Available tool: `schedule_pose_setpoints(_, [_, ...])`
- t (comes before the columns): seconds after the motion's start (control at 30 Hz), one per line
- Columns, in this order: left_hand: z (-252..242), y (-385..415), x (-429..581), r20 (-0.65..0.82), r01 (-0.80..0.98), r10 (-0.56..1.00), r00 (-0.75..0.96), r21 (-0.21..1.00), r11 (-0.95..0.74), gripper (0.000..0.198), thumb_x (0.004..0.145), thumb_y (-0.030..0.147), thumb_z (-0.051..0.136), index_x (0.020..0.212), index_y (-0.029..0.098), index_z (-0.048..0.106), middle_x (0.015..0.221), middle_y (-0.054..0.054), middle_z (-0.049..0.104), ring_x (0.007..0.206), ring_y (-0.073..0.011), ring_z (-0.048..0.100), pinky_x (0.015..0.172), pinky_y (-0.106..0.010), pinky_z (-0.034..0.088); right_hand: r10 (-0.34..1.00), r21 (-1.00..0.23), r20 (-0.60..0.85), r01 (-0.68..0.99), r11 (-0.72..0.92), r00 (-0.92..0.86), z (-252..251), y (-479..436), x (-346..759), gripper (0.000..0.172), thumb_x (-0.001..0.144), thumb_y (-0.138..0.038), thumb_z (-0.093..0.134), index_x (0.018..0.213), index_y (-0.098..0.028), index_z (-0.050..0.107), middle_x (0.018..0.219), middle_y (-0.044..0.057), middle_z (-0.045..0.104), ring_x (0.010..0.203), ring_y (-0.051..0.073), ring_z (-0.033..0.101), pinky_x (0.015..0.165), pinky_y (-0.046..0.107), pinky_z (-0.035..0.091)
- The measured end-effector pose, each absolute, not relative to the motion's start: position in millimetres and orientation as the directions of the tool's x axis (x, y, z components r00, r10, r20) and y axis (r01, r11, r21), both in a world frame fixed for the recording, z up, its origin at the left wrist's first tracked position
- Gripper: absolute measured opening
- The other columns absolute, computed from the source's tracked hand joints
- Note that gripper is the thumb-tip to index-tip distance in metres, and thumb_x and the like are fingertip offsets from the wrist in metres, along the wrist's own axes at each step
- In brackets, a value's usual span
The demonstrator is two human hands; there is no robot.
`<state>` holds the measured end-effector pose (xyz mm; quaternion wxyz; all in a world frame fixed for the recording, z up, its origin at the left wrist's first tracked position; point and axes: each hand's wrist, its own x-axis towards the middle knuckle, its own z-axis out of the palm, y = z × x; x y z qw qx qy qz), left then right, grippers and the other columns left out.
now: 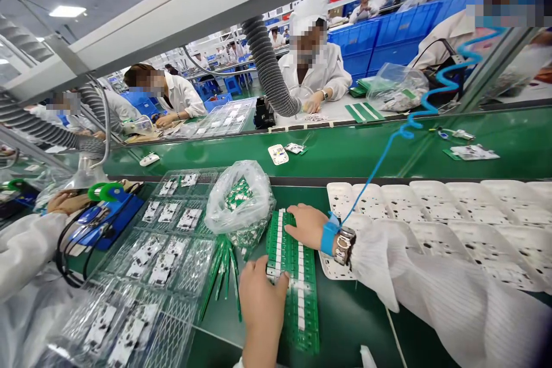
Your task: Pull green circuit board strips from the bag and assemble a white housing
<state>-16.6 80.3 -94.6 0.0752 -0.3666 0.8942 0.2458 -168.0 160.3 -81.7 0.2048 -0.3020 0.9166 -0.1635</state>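
My left hand (263, 305) comes up from the bottom and pinches the near edge of a green circuit-board panel (299, 293), with white strips along it. My right hand (307, 225) lies on the panel's far end, fingers together. A blue wrist strap (330, 234) and a metal watch (344, 245) sit on that wrist. To the left stands a plastic bag of green boards (239, 201), with loose green board strips (222, 270) below it. Further left lies a clear plastic tray (196, 264) of white-labelled boards.
White moulded trays (474, 201) fill the bench at right. A co-worker's hand (64, 202) rests at far left beside a blue fixture (106, 221). A green conveyor belt (345, 149) runs across beyond the bench, with overhead ribbed extraction hoses (267, 66) and more workers behind.
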Motion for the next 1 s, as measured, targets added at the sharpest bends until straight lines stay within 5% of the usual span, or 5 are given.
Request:
schedule_pose_setpoints(0.3, [-69.6,70.5,-7.6,-0.506,-0.725,-0.562,-0.654,0.632,0.274,0.052,0.076,0.041,0.046,0.120,0.013,0.048,0.098,-0.011,0.061,0.078,-0.0225,0.057,0.064,-0.030,0.040,-0.579,-0.730,-0.365,-0.162,0.664,-0.729,-69.5,175.6,-168.7,0.043,0.082,-0.036,0.049,0.117,-0.009,0.051,0.100,0.012,0.057,0.077,0.018,0.055,0.069,0.030,0.042])
schedule_pose_setpoints(0.53, [-55.9,88.2,-0.3,-0.429,-0.520,-0.499,-0.753,0.852,0.052,0.042,0.065,0.038,0.057,0.101,0.017,0.057,0.077,-0.003,0.058,0.071,-0.0189,0.049,0.067,-0.029,0.039,-0.689,-0.923,-0.351,0.112,0.367,-0.634,-48.7,185.5,-134.6,0.029,0.082,-0.036,0.038,0.061,-0.016,0.037,0.061,0.001,0.048,0.058,0.010,0.050,0.059,0.025,0.043])
schedule_pose_setpoints(0.77, [-36.5,71.4,-11.5,-0.189,-0.219,-0.488,-0.852,0.976,0.004,0.039,0.076,0.045,0.055,0.101,0.016,0.057,0.076,-0.003,0.054,0.071,-0.0156,0.050,0.066,-0.026,0.039,-0.763,-0.977,-0.166,0.000,0.212,-0.624,-24.1,195.4,-122.7,0.035,0.081,-0.044,0.041,0.060,-0.017,0.034,0.059,-0.002,0.035,0.055,0.009,0.032,0.054,0.025,0.029])
schedule_pose_setpoints(0.9, [-10.0,52.5,-25.0,-0.025,-0.038,-0.460,-0.888,0.999,0.021,0.035,0.083,0.044,0.050,0.063,0.016,0.052,0.055,0.003,0.042,0.056,-0.0097,0.044,0.055,-0.021,0.034,-0.826,-0.981,-0.133,-0.047,0.189,-0.548,-11.0,194.7,-121.3,0.036,0.083,-0.041,0.041,0.059,-0.017,0.029,0.059,-0.003,0.026,0.055,0.010,0.024,0.054,0.025,0.023])
schedule_pose_setpoints(1.0, [-1.3,49.6,-29.5,0.018,-0.009,-0.439,-0.898,0.998,0.059,0.032,0.082,0.039,0.052,0.061,0.016,0.055,0.054,0.003,0.043,0.055,-0.0087,0.040,0.053,-0.020,0.032,-0.810,-0.981,-0.123,-0.055,0.188,-0.573,-8.1,193.9,-120.9,0.039,0.084,-0.044,0.039,0.060,-0.017,0.026,0.060,-0.003,0.021,0.056,0.010,0.022,0.054,0.026,0.022])
